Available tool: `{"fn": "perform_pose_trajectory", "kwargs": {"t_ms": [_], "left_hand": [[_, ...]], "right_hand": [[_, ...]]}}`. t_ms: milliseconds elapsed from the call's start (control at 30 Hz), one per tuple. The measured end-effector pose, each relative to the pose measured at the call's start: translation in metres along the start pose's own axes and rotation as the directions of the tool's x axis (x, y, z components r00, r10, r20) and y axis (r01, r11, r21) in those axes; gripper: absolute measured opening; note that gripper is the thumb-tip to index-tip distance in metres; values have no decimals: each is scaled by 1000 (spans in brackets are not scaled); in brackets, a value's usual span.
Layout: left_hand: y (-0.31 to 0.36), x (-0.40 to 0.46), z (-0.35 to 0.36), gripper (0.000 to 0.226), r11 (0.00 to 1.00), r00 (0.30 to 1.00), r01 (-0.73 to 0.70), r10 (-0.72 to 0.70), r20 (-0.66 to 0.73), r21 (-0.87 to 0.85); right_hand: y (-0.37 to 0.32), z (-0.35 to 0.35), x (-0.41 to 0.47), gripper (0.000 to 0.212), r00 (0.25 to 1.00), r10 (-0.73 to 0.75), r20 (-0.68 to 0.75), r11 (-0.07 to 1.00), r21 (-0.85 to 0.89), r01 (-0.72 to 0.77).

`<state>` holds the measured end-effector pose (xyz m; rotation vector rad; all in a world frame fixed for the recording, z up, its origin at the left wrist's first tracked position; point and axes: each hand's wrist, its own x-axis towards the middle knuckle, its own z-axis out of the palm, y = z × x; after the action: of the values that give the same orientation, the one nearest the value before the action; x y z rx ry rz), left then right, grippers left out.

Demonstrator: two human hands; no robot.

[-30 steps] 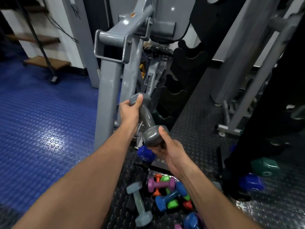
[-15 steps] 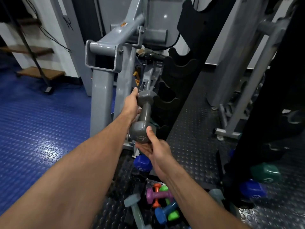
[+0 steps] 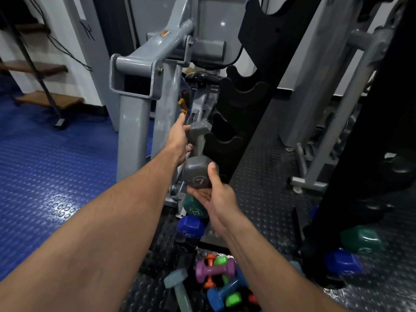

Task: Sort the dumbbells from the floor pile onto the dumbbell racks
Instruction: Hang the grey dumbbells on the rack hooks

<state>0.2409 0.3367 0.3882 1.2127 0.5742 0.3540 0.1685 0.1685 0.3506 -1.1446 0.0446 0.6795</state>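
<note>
Grey and rubber-coated, the grey dumbbell (image 3: 198, 156) is held up in the air by both hands, right against the black dumbbell rack (image 3: 238, 122), its handle standing nearly upright beside one of the rack's scalloped cradles. The left hand (image 3: 180, 140) curls its fingers round the upper head and the handle from the left side. The right hand (image 3: 213, 199) cups the lower head from beneath, thumb pressed up along its side; the end face of that head shows a number 7.

Just below the held weight, a dark green dumbbell (image 3: 194, 208) and a blue dumbbell (image 3: 191, 226) sit low at the foot of the rack. Nearer the camera, between the two forearms, lies the floor pile (image 3: 221, 282): a purple dumbbell (image 3: 213, 269), an orange one under it, bright green and blue ones, and a pale teal dumbbell (image 3: 179, 287) at its left edge. Off to the right, partly blurred, a second green head (image 3: 361, 240) and a second blue head (image 3: 343, 262) rest on the black studded floor (image 3: 265, 176). To the left the flooring turns blue (image 3: 56, 176), and a grey steel machine frame (image 3: 139, 91) stands just left of the rack.
</note>
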Motion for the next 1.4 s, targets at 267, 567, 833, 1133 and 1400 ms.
{"fn": "perform_pose_trajectory", "kwargs": {"t_ms": [267, 567, 833, 1133, 1400], "left_hand": [[-4, -1, -1, 83, 1000, 979, 12, -14, 201, 10], [-16, -16, 9, 91, 994, 970, -18, -9, 242, 109], [-27, -42, 12, 71, 987, 976, -86, 56, 212, 134], [-97, -70, -20, 60, 991, 981, -129, 122, -152, -39], [-212, -127, -50, 41, 923, 921, -3, 152, -358, 384]], "right_hand": [[5, -8, -7, 45, 998, 8, 70, 988, 152, -18], [14, -23, -12, 63, 995, 84, 49, 970, 223, -93], [6, -29, -11, 57, 996, 88, -33, 994, 68, -86], [22, -97, -19, 50, 993, 43, -114, 939, -335, -79], [79, -217, -31, 48, 942, 166, -291, 836, -465, -290]]}}
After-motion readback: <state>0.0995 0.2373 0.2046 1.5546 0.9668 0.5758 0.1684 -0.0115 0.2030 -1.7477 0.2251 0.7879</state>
